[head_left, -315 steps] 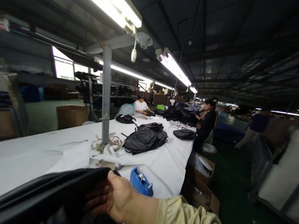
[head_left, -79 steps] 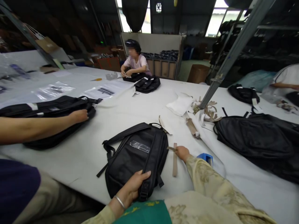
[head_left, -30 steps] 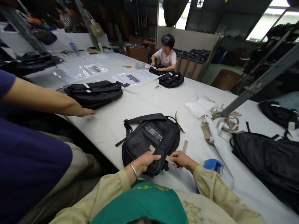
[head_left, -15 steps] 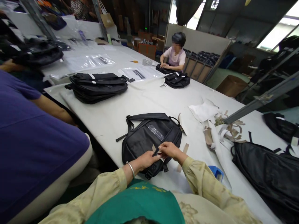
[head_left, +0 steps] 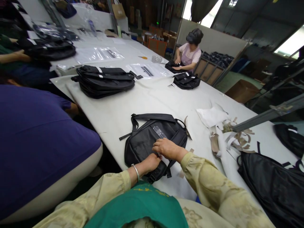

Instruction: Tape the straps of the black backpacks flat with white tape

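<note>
A black backpack (head_left: 140,142) lies on the table in front of me, with its shoulder straps upward and a clear-wrapped label (head_left: 159,132) on its panel. My left hand (head_left: 153,162) is closed at the near shoulder strap, low on the bag, thumb against the fingers. Just above it, my right hand (head_left: 167,148) is bent over the same strap with its fingers curled together. What the right fingers pinch is hidden beneath them. A buckle (head_left: 152,179) hangs at the bag's near edge. Brown paper (head_left: 187,126) sticks out by the top handle.
Stacked black backpacks (head_left: 104,80) stand at the left, and another black bag (head_left: 266,180) lies at the right. Paper strips (head_left: 242,139) are heaped near a metal post (head_left: 258,118). A person in purple (head_left: 45,142) sits close on my left; another person (head_left: 190,53) works across the table.
My right hand has shifted left and up over the strap, covering the brown strip and strap part that showed between my hands. My left hand has moved little. The view has turned slightly left.
</note>
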### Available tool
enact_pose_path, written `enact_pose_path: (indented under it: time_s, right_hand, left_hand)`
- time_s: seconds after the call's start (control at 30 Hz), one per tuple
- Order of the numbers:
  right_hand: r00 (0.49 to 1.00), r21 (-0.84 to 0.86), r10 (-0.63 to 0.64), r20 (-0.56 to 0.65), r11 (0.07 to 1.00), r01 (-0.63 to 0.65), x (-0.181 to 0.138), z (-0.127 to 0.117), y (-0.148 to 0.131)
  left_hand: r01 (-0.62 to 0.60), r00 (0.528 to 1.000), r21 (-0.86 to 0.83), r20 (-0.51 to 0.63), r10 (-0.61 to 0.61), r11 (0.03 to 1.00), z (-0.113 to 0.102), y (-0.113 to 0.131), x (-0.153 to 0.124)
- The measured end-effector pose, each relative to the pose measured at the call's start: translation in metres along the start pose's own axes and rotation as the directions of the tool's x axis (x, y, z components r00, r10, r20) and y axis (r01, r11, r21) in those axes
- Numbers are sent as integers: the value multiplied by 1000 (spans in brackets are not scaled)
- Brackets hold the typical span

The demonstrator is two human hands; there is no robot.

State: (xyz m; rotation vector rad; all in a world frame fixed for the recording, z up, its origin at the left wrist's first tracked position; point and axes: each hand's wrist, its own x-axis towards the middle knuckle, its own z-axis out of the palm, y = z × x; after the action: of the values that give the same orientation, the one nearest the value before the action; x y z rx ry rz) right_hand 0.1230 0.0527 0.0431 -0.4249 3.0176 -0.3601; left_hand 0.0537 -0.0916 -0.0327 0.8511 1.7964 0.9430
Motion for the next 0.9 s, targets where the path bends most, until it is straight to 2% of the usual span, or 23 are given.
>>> enact_pose_path:
  time_s: [0.07, 0.13, 0.23, 0.3, 0.37, 0.47, 0.57, 0.63, 0.73, 0.8, 0.9]
  right_hand:
    - [996, -59, -68, 54, 996, 71, 3, 8, 5]
    - [997, -80, -69, 30, 994, 72, -4, 23, 8]
    - [991, -23, 37, -126, 999, -40, -27, 50, 1]
    - [955, 89, 161, -248, 986, -143, -43, 69, -12]
    - [884, 229, 325, -337, 939, -258, -52, 86, -29]
    - [699, 433, 588, -407, 798, -419, -51, 107, -50]
    - [516, 607, 760, -395, 637, -475, -42, 118, -58]
    - [461, 670, 819, -342, 556, -491, -37, 120, -57]
    - [466, 684, 846, -259, 502, -530, -37, 117, -53]
    - [500, 663, 837, -223, 506, -551, -40, 113, -52]
    - [547, 616, 812, -204, 540, -573, -45, 105, -57]
  left_hand:
    - [-26, 999, 39, 20, 26, 999, -1, -3, 2]
    - [-44, 998, 74, 53, 40, 996, -2, -7, 4]
    - [-100, 994, 79, 61, 95, 992, -2, -12, 6]
    - [-127, 989, 44, 76, 124, 991, -2, -15, 7]
    - [-150, 983, -20, 106, 151, 989, -2, -15, 6]
    - [-117, 982, -156, 126, 137, 981, -2, -13, 5]
    - [8, 988, -312, 151, 41, 950, 0, -9, 3]
    - [58, 988, -350, 156, -3, 935, 2, -7, 2]
    - [29, 995, -260, 100, -3, 965, 6, -6, 2]
    - [31, 997, -205, 81, -15, 978, 8, -7, 3]
    - [102, 989, -214, 126, -76, 972, 9, -10, 7]
